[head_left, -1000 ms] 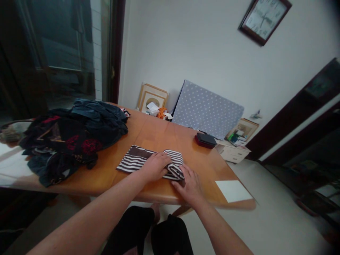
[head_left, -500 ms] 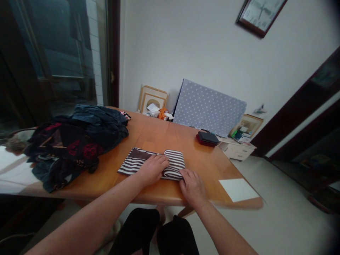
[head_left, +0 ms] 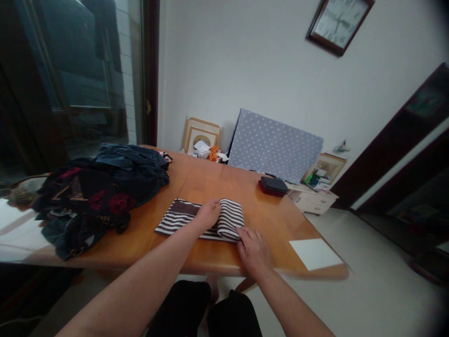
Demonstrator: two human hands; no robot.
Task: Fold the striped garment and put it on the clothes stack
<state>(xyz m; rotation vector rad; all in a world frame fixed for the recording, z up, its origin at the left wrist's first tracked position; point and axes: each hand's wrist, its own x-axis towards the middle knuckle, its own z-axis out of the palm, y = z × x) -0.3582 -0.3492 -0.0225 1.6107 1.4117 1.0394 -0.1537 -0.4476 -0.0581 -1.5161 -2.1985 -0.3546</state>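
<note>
Noting left hand (head_left: 209, 215) moved to far edge of fold in striped cloth (head_left: 230, 220), right hand (head_left: 255, 249) still at near corner; grip on either, cannot tell. Cloth on table (head_left: 199, 175); fold squarer, apparently being evened.

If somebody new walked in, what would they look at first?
Probably the striped cloth on the table, its folded part between left hand and right hand. Next, the big dark heap of clothes at the table's left end. Then the clock, high on the wall at upper right.
</note>
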